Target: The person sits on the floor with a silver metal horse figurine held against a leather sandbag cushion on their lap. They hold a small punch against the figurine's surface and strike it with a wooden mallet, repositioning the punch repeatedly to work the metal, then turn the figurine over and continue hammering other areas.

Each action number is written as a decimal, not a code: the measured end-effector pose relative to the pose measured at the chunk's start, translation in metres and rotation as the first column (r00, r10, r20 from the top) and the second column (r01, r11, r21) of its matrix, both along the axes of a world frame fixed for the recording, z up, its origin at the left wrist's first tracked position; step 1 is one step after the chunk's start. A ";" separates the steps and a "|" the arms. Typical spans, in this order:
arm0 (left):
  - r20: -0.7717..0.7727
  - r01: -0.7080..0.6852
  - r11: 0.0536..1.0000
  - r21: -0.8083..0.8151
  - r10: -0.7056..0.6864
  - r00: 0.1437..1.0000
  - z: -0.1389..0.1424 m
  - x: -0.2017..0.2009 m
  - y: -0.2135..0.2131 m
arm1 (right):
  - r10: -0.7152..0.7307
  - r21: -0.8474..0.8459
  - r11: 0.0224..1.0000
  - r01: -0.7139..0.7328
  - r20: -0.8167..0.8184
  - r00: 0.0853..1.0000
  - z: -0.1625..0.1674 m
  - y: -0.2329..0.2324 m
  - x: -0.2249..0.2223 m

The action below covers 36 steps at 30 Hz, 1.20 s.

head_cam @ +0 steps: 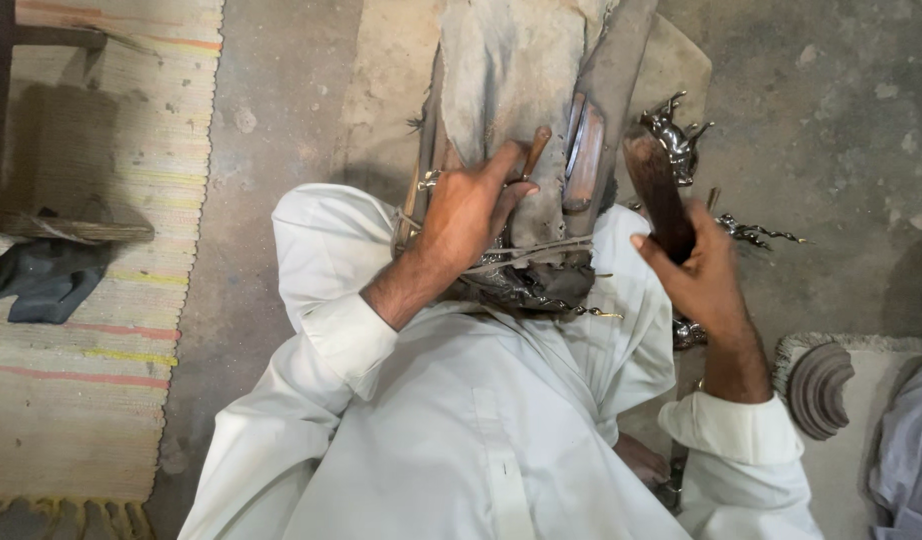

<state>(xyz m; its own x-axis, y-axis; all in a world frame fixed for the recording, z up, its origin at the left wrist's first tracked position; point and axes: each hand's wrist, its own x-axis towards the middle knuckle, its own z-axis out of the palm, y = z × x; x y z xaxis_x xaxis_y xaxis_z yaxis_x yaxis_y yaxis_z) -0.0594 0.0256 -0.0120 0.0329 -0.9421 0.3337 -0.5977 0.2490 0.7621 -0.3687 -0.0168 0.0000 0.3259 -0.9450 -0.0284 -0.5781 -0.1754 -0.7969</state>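
Hammer [653, 190] and punch [533, 150] are held apart by a narrow gap, the wooden block [521, 90] lying between and above them — that offset is the relation that counts. The right hand [706, 280] is closed firmly round the lower end of the dark wooden hammer, whose long axis runs from about 5 o'clock up to 11 o'clock, its rounded head raised and tilted toward the block. From that head the punch lies at roughly 9 o'clock, near but not touching. The left hand [471, 205] is wrapped round the small wooden-handled punch, fingers curled tight, the handle's brown butt seen poking out past the knuckles at about 1 o'clock; the tip is hidden under the hand, so where it bears cannot be told. Just below the left hand, at 6 o'clock, a tangle of shiny metal pieces and wire [526, 280] is pressed against the foot of the block. The left forearm is brought in from 7 o'clock, wrist bent forward; the right forearm rises from 5 o'clock, wrist cocked back. More small silver figures [676, 135] lie on the concrete floor [281, 110] at 12 o'clock from the right hand — well clear of the punch. Of the 2 hands, the left is the nearer to the metalwork.
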 end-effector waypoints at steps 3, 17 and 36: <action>0.042 -0.005 0.998 -0.070 0.008 0.999 -0.003 -0.003 0.000 | -0.041 -0.276 0.961 0.011 -0.103 0.994 0.027 -0.012 0.014; 0.179 0.037 0.998 -0.048 -0.028 0.983 -0.006 -0.009 0.002 | 0.105 -0.520 0.768 -0.374 -0.473 0.875 0.117 -0.029 0.043; 0.346 0.192 0.979 0.073 -0.206 0.916 0.002 -0.008 -0.020 | 0.024 -0.398 0.861 -0.316 -0.589 0.808 0.070 -0.023 -0.002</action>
